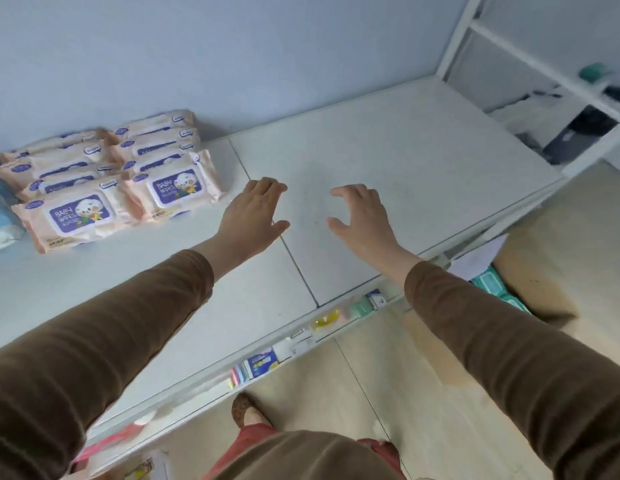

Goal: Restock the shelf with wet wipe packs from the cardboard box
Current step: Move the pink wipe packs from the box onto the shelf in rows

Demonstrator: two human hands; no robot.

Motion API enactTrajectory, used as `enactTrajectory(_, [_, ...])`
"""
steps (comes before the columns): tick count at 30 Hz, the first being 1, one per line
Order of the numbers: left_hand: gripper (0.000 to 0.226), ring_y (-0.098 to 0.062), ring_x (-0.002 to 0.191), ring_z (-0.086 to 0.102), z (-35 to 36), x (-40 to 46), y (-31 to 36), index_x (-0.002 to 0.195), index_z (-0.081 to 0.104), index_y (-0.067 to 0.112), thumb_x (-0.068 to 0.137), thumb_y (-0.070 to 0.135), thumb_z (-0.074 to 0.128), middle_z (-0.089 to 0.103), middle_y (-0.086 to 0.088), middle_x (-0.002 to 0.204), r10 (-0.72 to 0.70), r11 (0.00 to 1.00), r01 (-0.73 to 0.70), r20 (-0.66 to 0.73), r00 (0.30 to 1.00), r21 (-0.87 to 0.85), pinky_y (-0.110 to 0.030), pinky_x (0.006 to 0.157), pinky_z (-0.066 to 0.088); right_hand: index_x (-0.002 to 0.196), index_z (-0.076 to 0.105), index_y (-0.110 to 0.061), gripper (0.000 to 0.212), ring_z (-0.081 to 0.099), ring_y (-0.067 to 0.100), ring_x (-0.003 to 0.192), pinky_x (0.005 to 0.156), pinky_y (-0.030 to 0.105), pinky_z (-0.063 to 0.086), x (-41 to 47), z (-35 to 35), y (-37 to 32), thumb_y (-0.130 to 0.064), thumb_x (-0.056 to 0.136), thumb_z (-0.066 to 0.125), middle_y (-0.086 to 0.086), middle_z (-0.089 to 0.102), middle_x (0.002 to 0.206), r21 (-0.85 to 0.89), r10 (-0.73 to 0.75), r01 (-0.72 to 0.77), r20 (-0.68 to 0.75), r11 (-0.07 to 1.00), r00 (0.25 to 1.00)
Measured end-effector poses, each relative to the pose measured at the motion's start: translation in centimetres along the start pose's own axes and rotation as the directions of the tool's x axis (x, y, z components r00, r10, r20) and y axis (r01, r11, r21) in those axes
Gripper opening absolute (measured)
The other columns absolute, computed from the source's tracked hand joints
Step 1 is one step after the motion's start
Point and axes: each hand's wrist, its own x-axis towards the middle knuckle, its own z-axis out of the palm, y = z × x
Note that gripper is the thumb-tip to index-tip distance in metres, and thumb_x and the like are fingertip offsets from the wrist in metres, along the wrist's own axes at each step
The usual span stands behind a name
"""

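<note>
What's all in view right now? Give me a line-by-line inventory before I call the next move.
Baby wipes packs: about ten, peach with purple labels, two overlapping rows on the shelf's left.
Blue pack: one, light blue, far left edge, cut off.
Top shelf: one, white, bare on the right.
Cardboard box: one, brown, on the floor at right.
Green packs: at least two, teal, inside the box.
Lower-shelf goods: several, mixed colours, below the shelf edge.
Left hand: open, over the shelf, empty.
Right hand: open, over the shelf, empty.
</note>
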Motion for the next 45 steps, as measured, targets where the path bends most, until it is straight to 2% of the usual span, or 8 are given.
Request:
enactTrajectory(11, [0.059, -0.026, 0.123, 0.045, 9.6, 2.3, 28.2, 0.136, 0.05, 0.014, 0.083, 0.029, 0.071, 0.05, -0.003, 0.135, 0.271, 0.962, -0.268, 0.06, 0.961, -0.049, -0.04, 0.095, 0.048, 0.127, 0.056, -0.018, 0.041, 0.045, 0.025, 0.119, 0.098, 0.037, 0.04, -16.1, -12.1, 23.1, -0.026, 0.088, 0.064, 0.004, 0.053, 0.126, -0.033, 0.184, -0.186, -0.051, 0.982, 0.982])
enactTrajectory(15, [0.058, -0.023, 0.129, 0.04, 13.8, 3.4, 35.0, 0.138, 0.048, 0.018, 0.084, 0.029, 0.068, 0.047, 0.0, 0.139, 0.278, 0.958, -0.264, 0.136, 0.951, -0.115, -0.039, 0.1, 0.046, 0.131, 0.053, -0.021, 0.042, 0.044, 0.024, 0.121, 0.099, 0.038, 0.04, -19.0, -14.3, 30.7, -0.028, 0.091, 0.063, 0.003, 0.052, 0.13, -0.014, 0.284, -0.284, 0.001, 0.959, 0.959])
enactTrajectory(19, [0.057, -0.024, 0.125, 0.042, 18.8, 5.5, 39.1, 0.137, 0.048, 0.018, 0.086, 0.031, 0.068, 0.049, -0.001, 0.137, 0.262, 0.962, -0.237, 0.222, 0.939, -0.134, -0.039, 0.094, 0.048, 0.132, 0.053, -0.02, 0.043, 0.047, 0.024, 0.123, 0.104, 0.042, 0.042, -19.5, -14.9, 37.8, -0.028, 0.091, 0.063, 0.003, 0.052, 0.132, -0.002, 0.384, -0.384, 0.059, 0.923, 0.921])
enactTrajectory(26, [0.059, -0.028, 0.13, 0.039, 29.4, 9.2, 44.4, 0.142, 0.044, 0.015, 0.088, 0.025, 0.064, 0.044, -0.005, 0.139, 0.171, 0.973, -0.083, 0.435, 0.884, -0.213, -0.041, 0.099, 0.043, 0.137, 0.05, -0.016, 0.047, 0.05, 0.022, 0.125, 0.102, 0.037, 0.044, -20.0, -13.5, 49.4, -0.026, 0.094, 0.063, 0.005, 0.053, 0.133, 0.03, 0.564, -0.582, 0.208, 0.813, 0.799])
enactTrajectory(32, [0.06, -0.029, 0.131, 0.038, 38.6, 10.0, 49.1, 0.144, 0.038, 0.012, 0.09, 0.027, 0.059, 0.041, -0.007, 0.141, 0.075, 0.979, 0.066, 0.641, 0.764, -0.193, -0.045, 0.101, 0.044, 0.139, 0.048, -0.011, 0.048, 0.056, 0.023, 0.121, 0.084, 0.025, 0.037, -21.3, -10.1, 59.8, -0.029, 0.096, 0.061, 0.007, 0.056, 0.136, -0.014, 0.658, -0.703, 0.367, 0.711, 0.658])
enactTrajectory(36, [0.055, -0.027, 0.134, 0.036, 45.2, 9.3, 51.7, 0.144, 0.038, 0.013, 0.093, 0.025, 0.055, 0.039, -0.006, 0.144, -0.044, 0.978, 0.175, 0.714, 0.699, -0.111, -0.042, 0.099, 0.044, 0.137, 0.049, -0.008, 0.043, 0.056, 0.026, 0.119, 0.086, 0.029, 0.04, -21.6, -6.2, 66.3, -0.027, 0.099, 0.055, 0.011, 0.058, 0.132, -0.073, 0.612, -0.681, 0.516, 0.729, 0.599])
enactTrajectory(40, [0.048, -0.027, 0.131, 0.04, 52.9, 7.5, 53.7, 0.138, 0.045, 0.012, 0.093, 0.027, 0.054, 0.044, -0.005, 0.139, -0.135, 0.96, 0.275, 0.769, 0.625, -0.056, -0.041, 0.101, 0.044, 0.098, 0.054, -0.015, 0.008, 0.056, 0.023, 0.086, 0.06, 0.029, 0.036, -22.2, -1.3, 72.2, -0.02, 0.091, 0.057, 0.002, 0.057, 0.091, -0.121, 0.538, -0.617, 0.637, 0.777, 0.552])
enactTrajectory(45, [0.043, -0.027, 0.121, 0.049, 62.4, 4.8, 55.5, 0.13, 0.051, 0.017, 0.09, 0.03, 0.057, 0.05, -0.004, 0.13, -0.269, 0.891, 0.453, 0.808, 0.524, 0.002, -0.041, 0.093, 0.049, 0.126, 0.055, -0.009, 0.036, 0.062, 0.024, 0.099, 0.073, 0.03, 0.045, -22.6, 5.8, 78.7, -0.024, 0.094, 0.059, 0.006, 0.063, 0.115, -0.166, 0.504, -0.571, 0.701, 0.804, 0.505])
